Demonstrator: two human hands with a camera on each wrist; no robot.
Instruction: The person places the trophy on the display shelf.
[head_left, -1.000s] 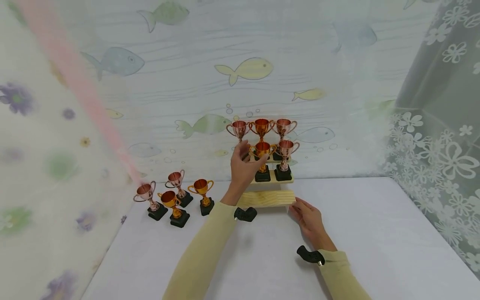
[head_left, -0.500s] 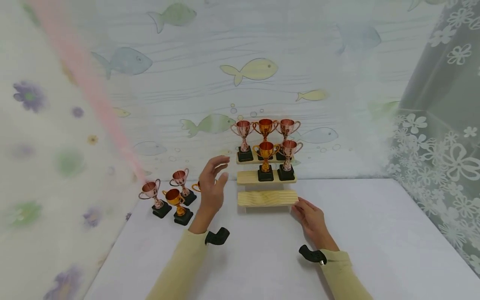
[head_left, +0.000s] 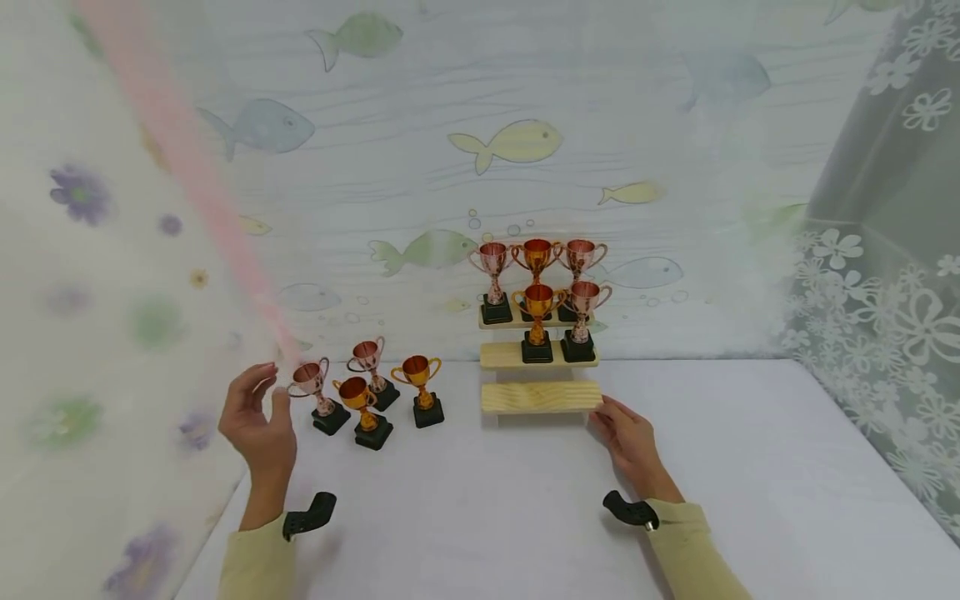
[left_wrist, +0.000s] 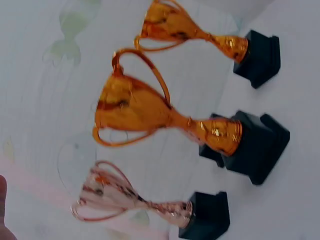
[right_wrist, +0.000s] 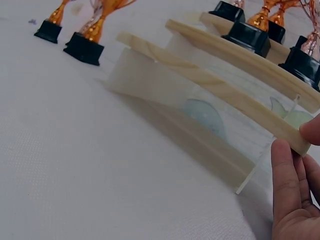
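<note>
My left hand (head_left: 258, 425) hangs in the air with loosely bent fingers and holds nothing. Just right of it stands a rose-gold trophy cup (head_left: 310, 382) on a black base, apart from the fingers. A gold trophy cup (head_left: 358, 396), another rose-gold cup (head_left: 367, 358) and a second gold cup (head_left: 417, 372) stand close by; the left wrist view shows a gold trophy (left_wrist: 132, 107) large in the middle. My right hand (head_left: 630, 446) pinches the right end of the lowest wooden step of a tiered display stand (head_left: 540, 397), thumb above and fingers below (right_wrist: 284, 170).
On the stand's top step stand three trophies, a gold one (head_left: 537, 260) between two rose-gold ones. The middle step (head_left: 498, 356) bears one gold and one rose-gold cup at its middle and right. A fish-patterned curtain (head_left: 510, 142) hangs behind the white table (head_left: 465, 508).
My left hand has moved from the stand far to the left, past the loose trophies. The rose-gold trophy at the top step's left has come into full view. My right hand stays at the stand.
</note>
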